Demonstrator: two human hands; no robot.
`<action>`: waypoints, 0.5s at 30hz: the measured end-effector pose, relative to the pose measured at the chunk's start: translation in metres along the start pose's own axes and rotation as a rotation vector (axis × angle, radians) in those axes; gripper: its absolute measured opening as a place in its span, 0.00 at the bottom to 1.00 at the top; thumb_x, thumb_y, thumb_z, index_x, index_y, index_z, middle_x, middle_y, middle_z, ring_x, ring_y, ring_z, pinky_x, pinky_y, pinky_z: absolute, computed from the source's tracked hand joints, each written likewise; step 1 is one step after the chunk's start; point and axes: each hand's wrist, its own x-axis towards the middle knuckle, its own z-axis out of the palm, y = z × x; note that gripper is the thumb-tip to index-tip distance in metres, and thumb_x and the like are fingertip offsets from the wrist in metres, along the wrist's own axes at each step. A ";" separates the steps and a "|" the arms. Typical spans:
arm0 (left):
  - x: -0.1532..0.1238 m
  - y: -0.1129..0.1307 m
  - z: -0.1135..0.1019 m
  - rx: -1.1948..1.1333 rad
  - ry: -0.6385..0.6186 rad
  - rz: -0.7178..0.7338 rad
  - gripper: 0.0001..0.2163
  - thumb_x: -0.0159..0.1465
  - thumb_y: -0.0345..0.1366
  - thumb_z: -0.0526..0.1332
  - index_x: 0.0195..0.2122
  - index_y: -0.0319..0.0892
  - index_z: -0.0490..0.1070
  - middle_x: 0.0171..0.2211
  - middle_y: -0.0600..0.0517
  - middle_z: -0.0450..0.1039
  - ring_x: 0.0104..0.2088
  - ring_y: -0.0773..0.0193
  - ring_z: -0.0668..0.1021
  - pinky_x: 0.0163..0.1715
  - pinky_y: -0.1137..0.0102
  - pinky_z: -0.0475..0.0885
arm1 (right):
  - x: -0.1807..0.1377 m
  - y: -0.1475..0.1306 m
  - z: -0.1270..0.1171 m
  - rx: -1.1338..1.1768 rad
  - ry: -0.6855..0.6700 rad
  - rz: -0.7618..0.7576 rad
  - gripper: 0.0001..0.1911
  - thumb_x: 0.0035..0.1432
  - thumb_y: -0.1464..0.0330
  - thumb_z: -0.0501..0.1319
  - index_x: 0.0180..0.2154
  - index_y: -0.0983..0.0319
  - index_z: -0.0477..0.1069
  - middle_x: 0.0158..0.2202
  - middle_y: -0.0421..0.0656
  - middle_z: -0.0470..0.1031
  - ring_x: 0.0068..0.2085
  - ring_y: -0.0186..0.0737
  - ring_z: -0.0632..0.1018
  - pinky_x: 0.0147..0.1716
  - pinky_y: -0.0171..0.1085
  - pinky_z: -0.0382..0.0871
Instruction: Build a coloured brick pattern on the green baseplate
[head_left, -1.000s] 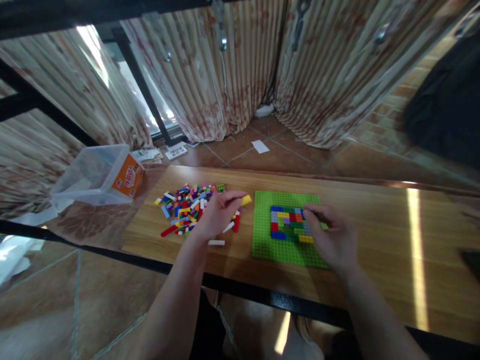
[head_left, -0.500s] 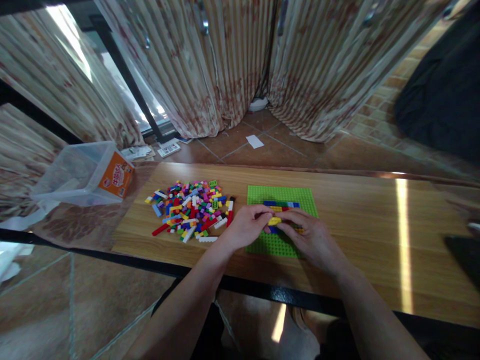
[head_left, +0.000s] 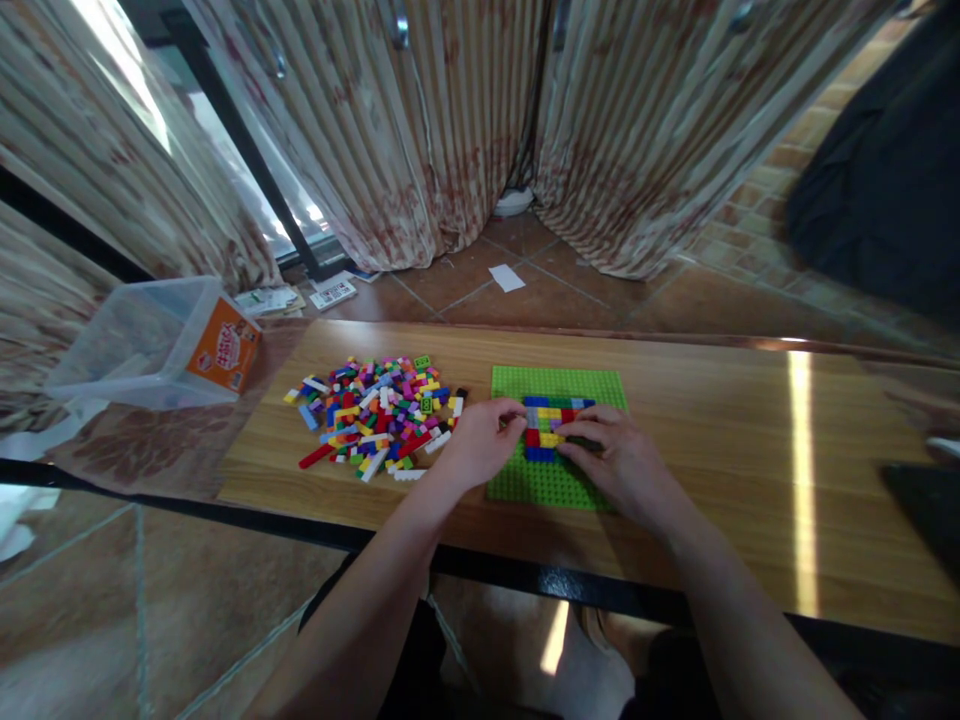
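A green baseplate lies on the wooden table, bearing a flat block of bricks in blue, yellow, red and light blue. At the left edge of that block, my left hand has its thumb and fingertips pinched together; whatever they hold, if anything, is hidden. My right hand reaches in from the other side, thumb and index finger closed on a yellow brick low among the laid bricks. Its fingers cover the right part of the block. Blue bricks form the row nearest me.
A heap of loose coloured bricks spreads over the table left of the baseplate. Farther left stands a clear plastic box with an orange label. Pleated curtains hang beyond the table, and a white paper lies on the floor.
The yellow brick, held up between both hands before, is now down among the laid bricks. My left hand has drawn back to the left, uncovering more of the block.
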 end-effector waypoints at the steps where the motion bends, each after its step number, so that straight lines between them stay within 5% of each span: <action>1: -0.001 0.002 0.001 0.017 -0.007 0.001 0.10 0.64 0.30 0.58 0.41 0.37 0.77 0.35 0.48 0.80 0.33 0.63 0.79 0.36 0.70 0.72 | 0.000 0.000 0.001 0.000 0.000 0.004 0.09 0.59 0.66 0.62 0.39 0.57 0.81 0.40 0.46 0.76 0.43 0.45 0.75 0.45 0.47 0.71; 15: -0.007 0.019 0.017 0.303 0.044 -0.126 0.15 0.58 0.39 0.65 0.46 0.43 0.73 0.30 0.53 0.79 0.30 0.59 0.79 0.28 0.69 0.65 | 0.007 -0.005 0.002 0.021 -0.024 0.124 0.06 0.54 0.67 0.66 0.35 0.56 0.82 0.39 0.46 0.76 0.42 0.46 0.76 0.45 0.47 0.70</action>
